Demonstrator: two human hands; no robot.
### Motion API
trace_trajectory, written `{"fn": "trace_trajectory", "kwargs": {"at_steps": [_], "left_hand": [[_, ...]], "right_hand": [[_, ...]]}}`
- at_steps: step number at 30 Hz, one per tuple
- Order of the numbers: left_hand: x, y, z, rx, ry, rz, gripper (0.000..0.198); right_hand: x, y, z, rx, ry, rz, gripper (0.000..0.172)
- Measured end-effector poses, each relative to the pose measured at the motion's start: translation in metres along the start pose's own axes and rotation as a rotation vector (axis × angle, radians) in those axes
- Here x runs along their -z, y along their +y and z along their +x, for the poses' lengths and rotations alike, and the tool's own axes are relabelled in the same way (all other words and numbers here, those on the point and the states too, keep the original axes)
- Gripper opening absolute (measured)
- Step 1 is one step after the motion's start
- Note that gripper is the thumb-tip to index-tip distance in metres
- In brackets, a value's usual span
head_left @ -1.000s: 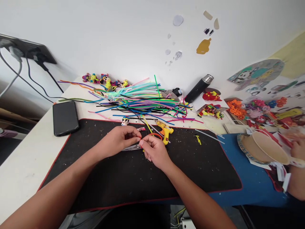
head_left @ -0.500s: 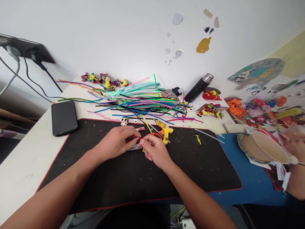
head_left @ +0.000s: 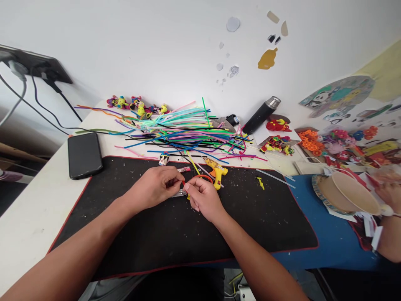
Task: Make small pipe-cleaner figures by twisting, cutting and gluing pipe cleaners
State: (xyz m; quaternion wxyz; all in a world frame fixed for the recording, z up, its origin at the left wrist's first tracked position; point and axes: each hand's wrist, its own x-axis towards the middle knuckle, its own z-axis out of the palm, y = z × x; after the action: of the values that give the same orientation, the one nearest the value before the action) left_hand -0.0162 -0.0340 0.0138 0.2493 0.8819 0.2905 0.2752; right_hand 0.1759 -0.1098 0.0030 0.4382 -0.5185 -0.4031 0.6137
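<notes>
Over the black mat, my left hand [head_left: 155,186] and my right hand [head_left: 204,195] meet, fingertips almost touching. Between them shows a short bit of red pipe cleaner [head_left: 183,182], pinched by both hands; most of it is hidden by the fingers. Under the hands lies a pair of scissors, its metal blades [head_left: 179,193] partly covered and a red-orange handle loop showing behind my right hand. A yellow glue gun [head_left: 219,172] rests just beyond that hand. Behind my left hand sits a small figure's head [head_left: 163,158] with a dark blue top.
Many coloured pipe cleaners [head_left: 181,129] are heaped along the wall side. A phone [head_left: 85,155] lies at left, a black flask [head_left: 262,115] at back right. Finished figures [head_left: 277,144] stand on a white box. At far right, a co-worker's hand [head_left: 390,190] is near a round fan-like object [head_left: 354,194].
My left fingers have shifted very slightly left and down on the red pipe cleaner. My right hand stays almost where it was. The co-worker's hand at far right has moved a little.
</notes>
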Motion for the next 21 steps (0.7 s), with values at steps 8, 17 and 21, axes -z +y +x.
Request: {"fn": "trace_trajectory", "kwargs": {"at_steps": [8,17,21], "left_hand": [[0.011,-0.001,0.003,0.153,0.030,-0.199,0.026],[0.022,-0.008,0.004,0.190,-0.016,-0.229,0.029],[0.014,-0.007,0.003,0.120,-0.082,-0.145,0.026]], "right_hand": [[0.003,0.005,0.001,-0.005,0.006,0.043,0.039],[0.003,0.004,0.000,-0.011,0.011,0.047,0.038],[0.002,0.004,0.000,-0.008,0.009,0.046,0.037]]}}
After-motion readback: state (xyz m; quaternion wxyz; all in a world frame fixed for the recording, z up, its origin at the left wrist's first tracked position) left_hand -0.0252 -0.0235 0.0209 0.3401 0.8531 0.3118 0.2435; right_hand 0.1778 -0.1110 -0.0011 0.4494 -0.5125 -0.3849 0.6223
